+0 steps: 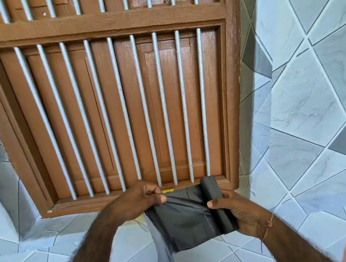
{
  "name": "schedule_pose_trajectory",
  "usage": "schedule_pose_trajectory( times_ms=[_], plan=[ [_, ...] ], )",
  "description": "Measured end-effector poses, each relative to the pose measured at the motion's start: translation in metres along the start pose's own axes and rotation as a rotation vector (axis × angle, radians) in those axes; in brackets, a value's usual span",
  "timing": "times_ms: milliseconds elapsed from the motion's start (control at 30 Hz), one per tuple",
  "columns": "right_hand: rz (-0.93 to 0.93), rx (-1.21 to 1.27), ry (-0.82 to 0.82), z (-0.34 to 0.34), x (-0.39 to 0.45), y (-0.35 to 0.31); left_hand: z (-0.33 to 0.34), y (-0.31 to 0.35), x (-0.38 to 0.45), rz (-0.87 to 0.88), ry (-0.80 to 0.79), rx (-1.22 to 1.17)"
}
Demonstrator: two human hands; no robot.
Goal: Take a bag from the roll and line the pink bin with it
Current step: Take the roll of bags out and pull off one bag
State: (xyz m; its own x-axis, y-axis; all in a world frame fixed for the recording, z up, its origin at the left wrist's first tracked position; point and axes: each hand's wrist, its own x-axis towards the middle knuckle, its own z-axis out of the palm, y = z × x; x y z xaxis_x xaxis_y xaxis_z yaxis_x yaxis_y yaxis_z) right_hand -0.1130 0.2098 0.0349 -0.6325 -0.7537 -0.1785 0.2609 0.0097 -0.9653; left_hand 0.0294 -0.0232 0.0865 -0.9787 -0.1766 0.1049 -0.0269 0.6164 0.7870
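From the head camera I see both hands low in the frame, around six o'clock, working a roll of dark grey bags (216, 206). My right hand (237, 211) is wrapped round the roll, which stands tilted with its upper end toward twelve o'clock; the thumb lies across the front of the roll and the fingers curl behind it. A thin red thread (267, 226) is tied at that wrist.

My left hand (139, 198) sits at nine o'clock of the roll and pinches the free edge of the unrolled bag (182, 216) between thumb and fingers. The sheet stretches between the two hands, creased near the pinch, and its lower part hangs toward six o'clock in front of the tiled ledge (52, 248). A faint line runs down the sheet just left of the roll; I cannot tell whether it is a perforation.

Behind the hands, filling the upper frame, is a brown wooden window frame (98, 24) with pale vertical bars (145, 112) and closed shutters behind them. A bit of yellow (169, 191) shows just above the bag at the sill. Grey and white patterned tiles (310, 75) cover the wall at three o'clock.

I cannot see the pink bin in this view.
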Motion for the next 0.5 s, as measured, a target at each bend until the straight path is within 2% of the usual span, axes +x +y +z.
schedule_pose_trajectory(
  times_ms=[167, 300, 433, 500],
  plan=[
    [0.011, -0.031, 0.031, 0.003, -0.001, -0.001, -0.014, -0.010, -0.010, -0.059, -0.020, 0.031],
    [-0.067, -0.116, -0.044, 0.013, -0.004, -0.009, -0.013, -0.010, -0.016, -0.109, -0.062, 0.021],
    [-0.129, -0.176, -0.116, 0.018, -0.005, -0.019, 0.011, -0.006, -0.013, -0.116, -0.092, -0.105],
    [-0.149, -0.242, -0.106, 0.020, -0.005, -0.021, 0.027, -0.005, -0.008, -0.090, -0.044, -0.089]
  ],
)
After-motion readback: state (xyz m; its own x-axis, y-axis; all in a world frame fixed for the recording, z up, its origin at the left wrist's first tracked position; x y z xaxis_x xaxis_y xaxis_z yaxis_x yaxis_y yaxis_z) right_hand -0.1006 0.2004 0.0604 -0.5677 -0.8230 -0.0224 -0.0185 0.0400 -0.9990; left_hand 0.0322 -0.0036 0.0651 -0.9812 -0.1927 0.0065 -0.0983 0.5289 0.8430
